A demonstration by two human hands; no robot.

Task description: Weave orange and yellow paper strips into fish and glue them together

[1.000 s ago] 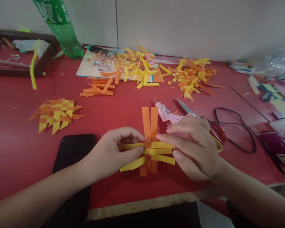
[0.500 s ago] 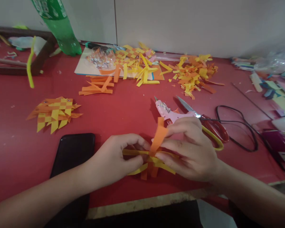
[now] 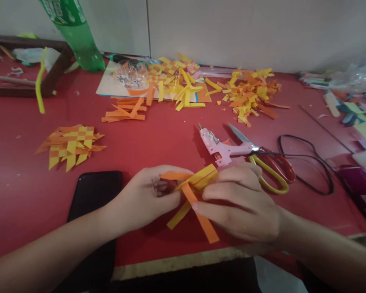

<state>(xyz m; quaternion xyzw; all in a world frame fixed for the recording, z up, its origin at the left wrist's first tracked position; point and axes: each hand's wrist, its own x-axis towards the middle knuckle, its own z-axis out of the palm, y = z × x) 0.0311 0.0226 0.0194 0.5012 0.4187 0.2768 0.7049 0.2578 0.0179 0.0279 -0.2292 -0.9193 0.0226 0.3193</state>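
Between my hands, just above the table's front edge, are interlaced paper strips, orange (image 3: pixel 205 221) and yellow (image 3: pixel 179 215). My left hand (image 3: pixel 154 195) is closed on the left side of the weave, thumb toward me. On the right side, my right hand (image 3: pixel 240 199) grips the strips, its thumb tip against the orange one that slants down toward me. The middle of the weave is partly hidden by my fingers. Left of my hands lie finished woven paper fish (image 3: pixel 75 144), orange and yellow checked, and a black phone (image 3: pixel 97 195) partly under my left forearm.
A pink glue gun (image 3: pixel 219 148) and scissors (image 3: pixel 271 183) lie just beyond my right hand, with a black cord (image 3: pixel 312 193) looping right. Strip piles, orange (image 3: pixel 125 112) and mixed scraps (image 3: pixel 253 95), sit at the back. A green bottle (image 3: pixel 82 44) stands near a wooden frame (image 3: pixel 53 73).
The woven strips have been turned in my hands. An orange strip that stood upward now slants down toward me, and yellow ends point up right. My right hand has shifted slightly down, uncovering the glue gun.
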